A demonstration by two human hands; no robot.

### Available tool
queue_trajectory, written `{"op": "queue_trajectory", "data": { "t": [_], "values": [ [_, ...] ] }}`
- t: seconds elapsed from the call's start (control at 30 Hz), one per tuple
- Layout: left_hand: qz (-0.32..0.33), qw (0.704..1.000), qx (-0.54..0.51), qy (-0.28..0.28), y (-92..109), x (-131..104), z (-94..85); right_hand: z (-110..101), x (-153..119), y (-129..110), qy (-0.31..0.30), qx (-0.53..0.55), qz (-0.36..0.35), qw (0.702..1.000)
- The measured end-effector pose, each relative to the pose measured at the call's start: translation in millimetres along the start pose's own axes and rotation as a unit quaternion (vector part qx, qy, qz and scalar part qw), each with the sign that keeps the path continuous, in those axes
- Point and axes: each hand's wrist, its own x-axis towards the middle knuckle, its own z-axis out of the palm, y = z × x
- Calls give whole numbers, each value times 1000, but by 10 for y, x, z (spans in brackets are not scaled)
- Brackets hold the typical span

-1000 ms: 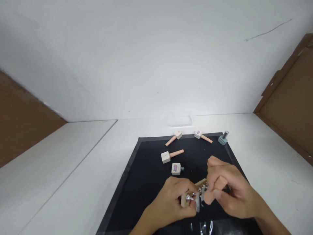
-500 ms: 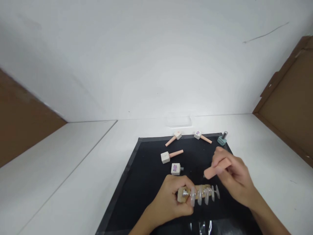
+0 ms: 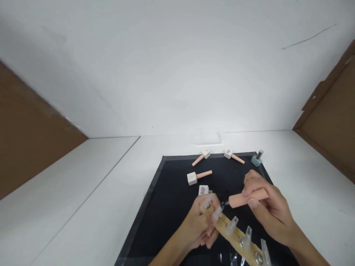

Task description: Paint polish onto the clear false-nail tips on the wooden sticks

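Observation:
My left hand [image 3: 198,223] is closed round the upper end of a wooden strip [image 3: 233,236], which slants down to the right. Several clear nail tips stand along the strip on round metal mounts. My right hand [image 3: 267,207] pinches a pink brush cap [image 3: 246,198]. Its dark brush end is at the second nail tip [image 3: 217,213], seemingly touching it. Just behind my left hand lies an uncapped white square bottle [image 3: 203,190] with a purple mark, partly hidden by the fingers.
On the black mat [image 3: 166,199] lie a white bottle with a pink cap [image 3: 192,178], another [image 3: 205,153] and a purple-marked one [image 3: 228,153]. A teal bottle [image 3: 256,160] stands at the mat's back right corner. Behind is a clear tray [image 3: 208,138]; cardboard [image 3: 332,122] borders the right.
The strip has turned in my left hand, now slanting with its tips upright. My right hand has brought the brush down left to a tip. The view has shifted slightly.

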Motion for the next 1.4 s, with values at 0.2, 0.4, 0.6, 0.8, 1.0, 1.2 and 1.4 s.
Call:
{"op": "queue_trajectory", "data": {
  "t": [0.2,0.4,0.6,0.8,1.0,1.2,1.4],
  "values": [
    [-11,1000,-17,-18,23,-1,20,-12,18,-45,-35,38,-11,999],
    [-5,999,-38,-35,-35,-10,-41,-20,38,-54,-5,5,-25,1000],
    [13,997,-49,-50,-36,-7,-55,-31,65,-85,-48,-22,-44,998],
    [6,999,-38,-34,-22,-14,-63,-31,85,-94,-27,-2,-50,998],
    [-8,999,-29,-33,-28,-33,-74,-12,86,-89,-18,-37,-45,998],
    [0,999,-22,-31,-55,-75,-132,7,-48,58,151,141,118,971],
    [-3,1000,-8,-20,-15,-38,-83,11,67,46,155,292,226,916]
  ]
}}
